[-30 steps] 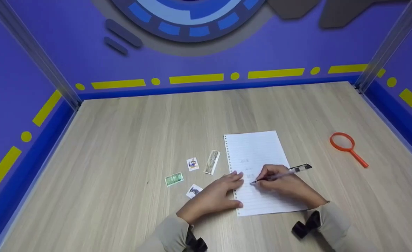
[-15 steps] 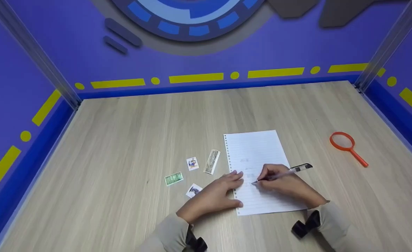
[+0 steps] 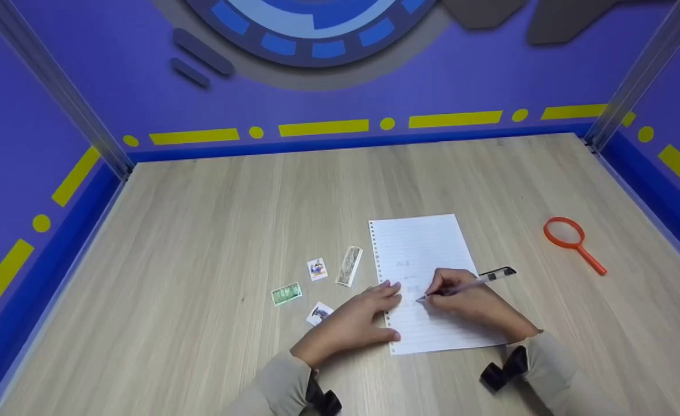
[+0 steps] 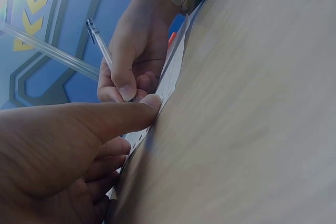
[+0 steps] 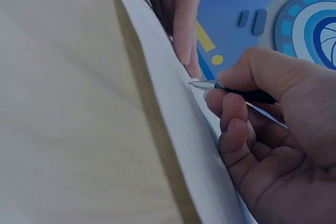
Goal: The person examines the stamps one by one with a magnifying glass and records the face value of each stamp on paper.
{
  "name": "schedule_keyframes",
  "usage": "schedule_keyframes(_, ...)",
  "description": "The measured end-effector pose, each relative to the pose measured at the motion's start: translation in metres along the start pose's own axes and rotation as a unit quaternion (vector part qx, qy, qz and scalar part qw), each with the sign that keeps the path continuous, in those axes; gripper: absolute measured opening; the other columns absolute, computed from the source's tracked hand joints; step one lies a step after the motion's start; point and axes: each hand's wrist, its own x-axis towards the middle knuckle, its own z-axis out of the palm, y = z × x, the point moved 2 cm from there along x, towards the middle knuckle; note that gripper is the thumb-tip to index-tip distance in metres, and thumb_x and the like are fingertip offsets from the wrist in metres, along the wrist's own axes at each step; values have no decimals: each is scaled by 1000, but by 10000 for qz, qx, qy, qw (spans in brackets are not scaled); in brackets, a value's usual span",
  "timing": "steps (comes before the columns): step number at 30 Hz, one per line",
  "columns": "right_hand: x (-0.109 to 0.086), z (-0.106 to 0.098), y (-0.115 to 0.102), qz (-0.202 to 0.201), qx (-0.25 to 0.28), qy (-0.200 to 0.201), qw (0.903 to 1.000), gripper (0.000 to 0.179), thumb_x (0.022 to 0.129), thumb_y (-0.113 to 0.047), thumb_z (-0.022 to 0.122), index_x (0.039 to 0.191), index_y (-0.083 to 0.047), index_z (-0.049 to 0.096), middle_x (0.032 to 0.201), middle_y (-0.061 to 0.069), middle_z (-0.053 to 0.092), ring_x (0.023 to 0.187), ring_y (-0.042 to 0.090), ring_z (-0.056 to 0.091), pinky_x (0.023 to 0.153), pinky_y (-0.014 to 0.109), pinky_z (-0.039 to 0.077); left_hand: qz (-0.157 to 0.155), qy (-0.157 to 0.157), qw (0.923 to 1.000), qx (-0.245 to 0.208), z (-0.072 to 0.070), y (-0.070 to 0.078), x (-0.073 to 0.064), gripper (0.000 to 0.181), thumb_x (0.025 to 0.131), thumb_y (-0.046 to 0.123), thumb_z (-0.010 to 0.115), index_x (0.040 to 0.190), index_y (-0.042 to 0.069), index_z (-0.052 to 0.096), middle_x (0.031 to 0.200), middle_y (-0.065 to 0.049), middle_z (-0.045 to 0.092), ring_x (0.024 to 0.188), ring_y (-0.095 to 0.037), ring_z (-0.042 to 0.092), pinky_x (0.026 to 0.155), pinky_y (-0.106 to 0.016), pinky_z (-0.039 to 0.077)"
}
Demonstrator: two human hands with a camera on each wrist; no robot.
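A lined white sheet of paper (image 3: pixel 415 240) with punched holes down its left edge lies on the table, with faint writing near its middle. My right hand (image 3: pixel 467 297) pinches a clear pen (image 3: pixel 490 276) with a black cap clip, its tip down at the paper just below the written lines. In the right wrist view the pen's metal tip (image 5: pixel 202 84) meets the sheet. My left hand (image 3: pixel 357 320) rests on the sheet's left edge, fingers and thumb spread and holding nothing. The left wrist view shows its thumb (image 4: pixel 126 119) laid along the paper's edge.
Left of the sheet lie a green stamp (image 3: pixel 286 294), a small stamp with a colourful figure (image 3: pixel 317 269), a long narrow stamp (image 3: pixel 349 266) and one (image 3: pixel 319 314) partly covered by my left hand. An orange magnifying glass (image 3: pixel 576 245) lies to the right. Blue-purple panels (image 3: pixel 316 104) border the table.
The pen tip has shifted slightly to the right along the paper, with my right hand moving along. My left hand stays in place on the sheet.
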Motion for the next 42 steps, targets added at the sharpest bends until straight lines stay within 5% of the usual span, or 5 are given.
schedule_keyframes(15, 0, -5, 2, 301, 139, 198, 9993, 17, 80, 3, 65, 78, -14, 63, 71, -9, 58, 60, 0, 44, 52, 13, 33, 2, 50, 10000, 60, 1, -1, -2, 67, 83, 30, 73, 141, 5, 47, 154, -2, 37, 145, -20, 28, 119, -34, 24)
schedule_keyframes(34, -2, -7, 1, 311, -131, 254, 9991, 6, 79, 3, 66, 81, 2, 61, 72, -8, 57, 62, 1, 46, 53, 14, 34, -47, 36, 10000, 26, 0, 0, -1, 67, 83, 30, 73, 141, 6, 48, 154, -2, 37, 145, -20, 28, 119, -33, 24)
schedule_keyframes(42, -3, -8, 2, 243, 197, 220, 9993, 5, 79, 5, 64, 81, 0, 62, 69, -10, 57, 60, -1, 44, 52, 13, 32, 10, 5, 10000, -41, 0, -1, -1, 66, 83, 27, 73, 140, 4, 49, 153, -3, 38, 145, -21, 29, 119, -33, 25)
